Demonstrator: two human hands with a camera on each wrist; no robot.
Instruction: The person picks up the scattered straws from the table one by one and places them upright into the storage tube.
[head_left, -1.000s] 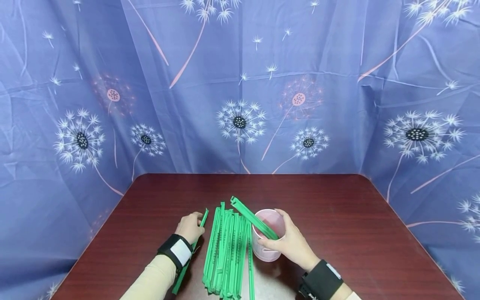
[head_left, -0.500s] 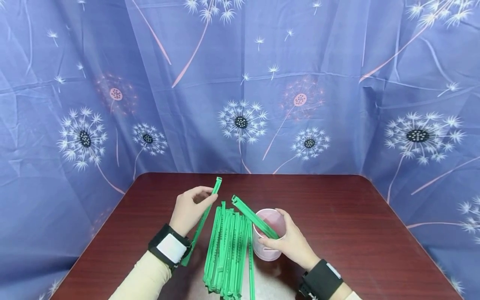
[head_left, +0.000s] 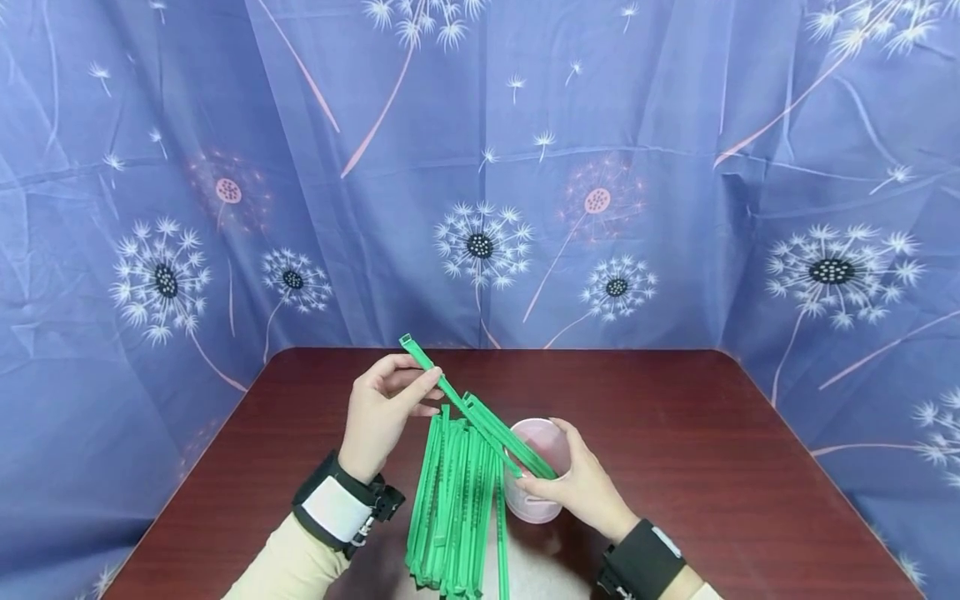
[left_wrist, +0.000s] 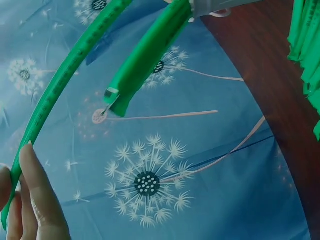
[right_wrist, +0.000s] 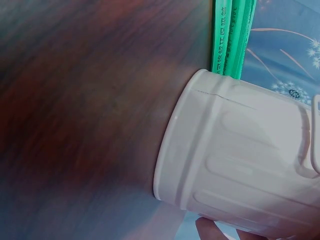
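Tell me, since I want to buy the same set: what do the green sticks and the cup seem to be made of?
The green sticks look like plastic with a smooth, slightly glossy finish and printed lettering; the one in the left hand bows a little. The cup seems to be moulded plastic, pale pink, matte, with ribbed panels.

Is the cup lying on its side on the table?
No, the pink cup stands upright on the table, with the right hand holding its rim.
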